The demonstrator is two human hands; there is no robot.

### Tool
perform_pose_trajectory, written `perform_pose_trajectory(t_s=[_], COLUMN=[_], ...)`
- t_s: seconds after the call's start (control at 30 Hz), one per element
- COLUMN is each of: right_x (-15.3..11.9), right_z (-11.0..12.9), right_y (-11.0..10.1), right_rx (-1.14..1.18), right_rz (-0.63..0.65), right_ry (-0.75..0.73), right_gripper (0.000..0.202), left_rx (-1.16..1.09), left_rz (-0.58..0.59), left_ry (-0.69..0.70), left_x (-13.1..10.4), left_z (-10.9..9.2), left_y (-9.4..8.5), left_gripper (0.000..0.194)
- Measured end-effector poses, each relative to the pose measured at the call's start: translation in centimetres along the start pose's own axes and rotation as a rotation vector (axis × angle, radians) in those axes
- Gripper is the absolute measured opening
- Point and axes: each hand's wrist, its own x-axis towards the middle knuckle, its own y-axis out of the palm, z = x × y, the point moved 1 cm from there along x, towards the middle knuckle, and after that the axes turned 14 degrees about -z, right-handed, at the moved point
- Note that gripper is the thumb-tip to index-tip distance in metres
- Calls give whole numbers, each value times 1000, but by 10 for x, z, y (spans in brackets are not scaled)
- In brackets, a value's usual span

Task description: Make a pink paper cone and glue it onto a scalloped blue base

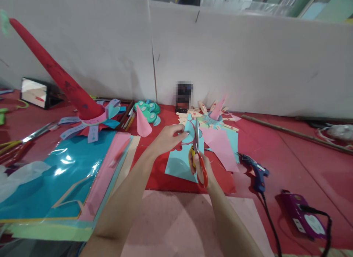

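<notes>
A tall red paper cone (62,80) leans at the left above teal plastic-covered sheets (66,165), with a small pink paper cone (142,123) nearer the middle. Pink paper (222,148) lies just right of the light-blue paper sheet (178,165), and a dark-blue glue gun (257,174) and a purple box (303,216) lie farther right. The red tabletop (281,150) meets a whitish wall (242,62). The right hand (202,166) grips red-and-yellow-handled metal scissors (196,137), blades pointing away, above the light-blue sheet. The left hand (172,137) reaches in with curled fingers beside thin red curved strips (187,143); whether it pinches them is unclear.
</notes>
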Motion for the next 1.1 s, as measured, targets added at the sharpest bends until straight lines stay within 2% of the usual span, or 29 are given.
perform_pose_trajectory(t_s=[0.27, 1.1], right_x=[0, -3], right_z=[-4, -2], right_y=[2, 2], right_rx=[1, -1], right_rz=[-9, -29], right_ry=[5, 50], right_gripper=[51, 49], left_rx=[18, 32], left_rz=[-21, -43], left_ry=[43, 13], left_x=[3, 2], left_z=[7, 0], left_y=[-5, -14], left_gripper=[24, 23])
